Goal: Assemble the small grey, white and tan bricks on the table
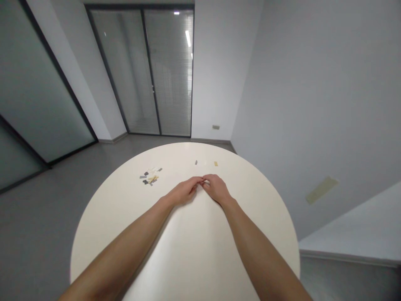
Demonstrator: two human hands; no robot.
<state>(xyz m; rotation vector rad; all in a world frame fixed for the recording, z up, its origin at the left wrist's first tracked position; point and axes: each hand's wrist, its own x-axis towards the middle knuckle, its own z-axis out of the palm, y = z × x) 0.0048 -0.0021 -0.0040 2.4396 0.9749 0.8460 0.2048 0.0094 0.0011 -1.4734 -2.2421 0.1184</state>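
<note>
Head view, left hand: the left hand (184, 190) reaches in low over the table (194, 251), its fingertips meeting those of the other hand.
Right hand: the right hand (217, 188) curls inward, fingers bent down toward the meeting point.
Grip: fingers of both hands are bunched together; whether they pinch anything cannot be told, as they hide the spot between them.
Pile: the pile (153, 179) of small flat pieces, yellow, white, grey and dark, lies loose on the far left of the table, some overlapping, left of the hands.
Lone pieces: a grey piece (196, 162) and a yellow piece (216, 164) lie apart from each other, just beyond the hands.
In the way: both forearms cross the near half of the table, covering parts of its top.
Around: a glass door (171, 75) stands beyond the table; frosted panels (37, 92) are at left; the right wall (313, 83) bears a tape strip (322, 190).
</note>
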